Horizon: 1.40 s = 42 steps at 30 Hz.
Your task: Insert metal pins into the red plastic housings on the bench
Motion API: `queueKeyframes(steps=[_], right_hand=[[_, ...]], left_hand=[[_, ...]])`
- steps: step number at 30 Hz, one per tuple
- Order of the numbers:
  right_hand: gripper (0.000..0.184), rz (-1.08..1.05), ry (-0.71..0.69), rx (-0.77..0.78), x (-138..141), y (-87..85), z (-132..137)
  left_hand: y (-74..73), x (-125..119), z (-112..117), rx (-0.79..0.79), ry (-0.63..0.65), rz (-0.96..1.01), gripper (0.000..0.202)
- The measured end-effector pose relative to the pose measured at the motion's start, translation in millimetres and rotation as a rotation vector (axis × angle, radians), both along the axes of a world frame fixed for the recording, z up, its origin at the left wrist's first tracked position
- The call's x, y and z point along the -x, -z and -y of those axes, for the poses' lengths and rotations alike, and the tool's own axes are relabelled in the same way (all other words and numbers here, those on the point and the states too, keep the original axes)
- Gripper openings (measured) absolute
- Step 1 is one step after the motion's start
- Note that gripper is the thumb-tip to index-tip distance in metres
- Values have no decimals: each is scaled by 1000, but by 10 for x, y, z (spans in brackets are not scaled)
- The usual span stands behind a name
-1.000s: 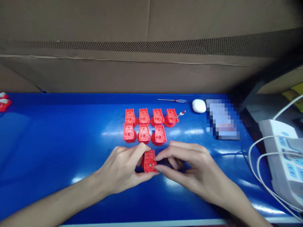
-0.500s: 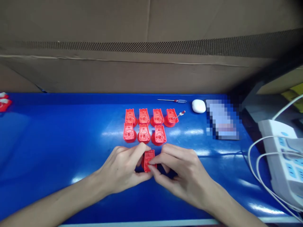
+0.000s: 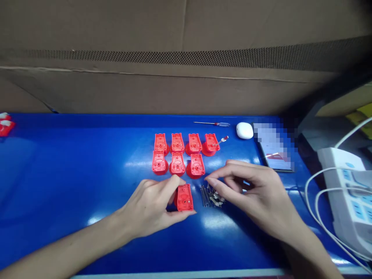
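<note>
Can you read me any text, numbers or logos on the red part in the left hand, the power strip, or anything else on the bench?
No word, number or brand can be read anywhere.
Red plastic housing: no lettering visible.
White power strip: blue markings, too small to read.
Pixelated device: blurred out, unreadable.
Screwdriver: too small to tell.

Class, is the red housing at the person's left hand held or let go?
Held: the left hand grips the red plastic housing, with fingertips at its top edge and the thumb along its lower edge.
</note>
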State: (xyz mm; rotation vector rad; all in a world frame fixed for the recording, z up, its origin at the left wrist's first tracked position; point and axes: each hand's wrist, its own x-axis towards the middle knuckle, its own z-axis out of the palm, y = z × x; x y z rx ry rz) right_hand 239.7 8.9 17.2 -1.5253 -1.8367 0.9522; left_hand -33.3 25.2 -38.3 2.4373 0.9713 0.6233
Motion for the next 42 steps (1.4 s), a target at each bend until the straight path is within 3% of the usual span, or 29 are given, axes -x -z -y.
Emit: queueKeyframes(steps=[6, 30, 42], right_hand=[[26, 113, -92, 148, -108, 39, -66], [19, 286, -103, 69, -147, 188, -129], [17, 322, -96, 72, -122, 175, -125]], left_hand=[[7, -3, 3, -16, -6, 13, 45], [23, 1, 1, -12, -1, 3, 47], [14, 0, 6, -14, -4, 2, 47]])
